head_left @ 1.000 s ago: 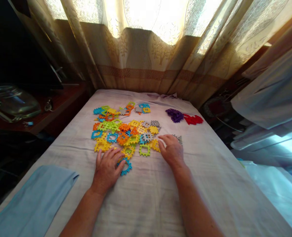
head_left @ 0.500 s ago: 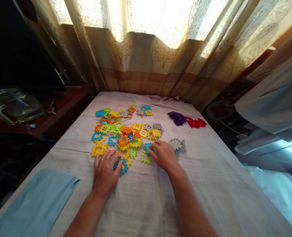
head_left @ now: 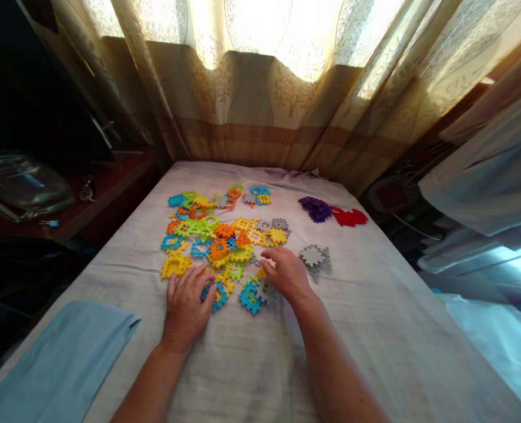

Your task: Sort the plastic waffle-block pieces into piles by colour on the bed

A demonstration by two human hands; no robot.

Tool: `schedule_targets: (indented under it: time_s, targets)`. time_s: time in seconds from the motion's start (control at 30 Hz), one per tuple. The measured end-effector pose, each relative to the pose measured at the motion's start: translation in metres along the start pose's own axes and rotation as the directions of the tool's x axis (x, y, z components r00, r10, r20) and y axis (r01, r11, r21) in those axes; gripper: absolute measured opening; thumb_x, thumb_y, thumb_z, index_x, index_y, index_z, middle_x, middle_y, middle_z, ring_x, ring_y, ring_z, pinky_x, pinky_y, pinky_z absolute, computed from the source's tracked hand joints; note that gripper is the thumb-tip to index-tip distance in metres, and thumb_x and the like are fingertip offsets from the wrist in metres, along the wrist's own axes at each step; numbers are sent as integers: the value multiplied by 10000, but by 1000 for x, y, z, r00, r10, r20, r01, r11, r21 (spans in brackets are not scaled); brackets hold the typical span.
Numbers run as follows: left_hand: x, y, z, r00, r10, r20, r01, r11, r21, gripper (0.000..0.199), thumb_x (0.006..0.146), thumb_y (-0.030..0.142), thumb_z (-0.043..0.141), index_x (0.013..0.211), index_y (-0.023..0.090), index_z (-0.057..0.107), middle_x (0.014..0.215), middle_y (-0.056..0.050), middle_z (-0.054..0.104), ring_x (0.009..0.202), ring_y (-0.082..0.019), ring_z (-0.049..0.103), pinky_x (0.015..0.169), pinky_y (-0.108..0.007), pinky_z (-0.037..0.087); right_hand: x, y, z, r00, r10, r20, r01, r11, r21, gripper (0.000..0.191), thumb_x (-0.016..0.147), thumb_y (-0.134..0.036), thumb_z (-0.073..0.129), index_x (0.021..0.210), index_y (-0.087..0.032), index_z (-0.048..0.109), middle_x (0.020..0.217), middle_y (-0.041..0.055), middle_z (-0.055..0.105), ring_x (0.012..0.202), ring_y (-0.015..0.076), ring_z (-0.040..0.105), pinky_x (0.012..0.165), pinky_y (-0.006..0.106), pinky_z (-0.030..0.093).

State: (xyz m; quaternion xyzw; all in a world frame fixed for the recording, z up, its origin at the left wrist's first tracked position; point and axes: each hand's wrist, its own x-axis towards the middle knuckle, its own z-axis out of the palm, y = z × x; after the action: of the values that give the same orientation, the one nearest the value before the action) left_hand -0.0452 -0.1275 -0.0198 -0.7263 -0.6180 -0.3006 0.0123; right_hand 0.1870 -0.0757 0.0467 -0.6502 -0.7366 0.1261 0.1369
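Note:
Fingers spread, my left hand [head_left: 186,308] rests on the near left side of a loose pile of toothed plastic building pieces. Beside its thumb lies a blue toothed piece [head_left: 219,298], and a yellow frame piece [head_left: 175,265] is just beyond its fingertips. My right hand [head_left: 287,275] hovers at the pile's right side, thumb and index finger apart with nothing visible between them. A small grey piece [head_left: 255,259] lies close to those fingertips. Partly under the right hand are a blue piece [head_left: 250,296] and a pale grey window piece [head_left: 264,290].
Grey pieces [head_left: 313,257] lie right of my right hand. Purple pieces [head_left: 315,209] and red pieces [head_left: 349,217] form separate heaps farther back. A folded blue cloth [head_left: 61,358] lies at left on the sheet [head_left: 251,364]. A glass jug [head_left: 24,187] stands on the side cabinet.
The blue and pale grey pieces now lie nearer me, below my right hand, where the green frame showed before. My right hand has shifted slightly left; my left hand stays nearly still.

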Motion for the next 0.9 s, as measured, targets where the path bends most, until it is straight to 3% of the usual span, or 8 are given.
schedule_targets:
  time_s: [0.27,0.53,0.7,0.9]
  targets:
    - [0,-1,0,1000,21,3,-21,1000,16,196,903,325,518,1011,256,668,1258,-75,673,1223,-272,564,1129,-528,269,12,-3,17,995,66,73,-59,994,-95,206,854,-301,593,958,-249,763,1012,64,717,990,206,624,805,285,436]
    - [0,-1,0,1000,26,-4,-26,999,24,207,906,327,505,1009,259,671,1254,-74,675,1211,-281,572,1111,-538,288,11,7,-6,995,99,-8,-99,989,-107,242,877,-283,550,1010,-205,737,1070,92,731,1047,240,627,908,342,434]
    - [1,-1,-1,1000,27,1,-27,999,26,214,906,330,504,1007,252,676,1246,-79,679,1212,-285,573,1108,-536,290,7,40,-30,963,255,-85,-260,964,-50,240,868,-321,556,981,-230,747,1028,67,739,975,227,652,845,318,456]
    - [2,0,-2,1000,24,4,-24,999,33,214,908,323,498,998,250,678,1243,-74,680,1210,-276,573,1111,-521,290,-3,99,-47,846,485,-221,-509,858,-64,295,855,-397,553,989,-231,756,1006,84,736,945,244,660,760,308,466]
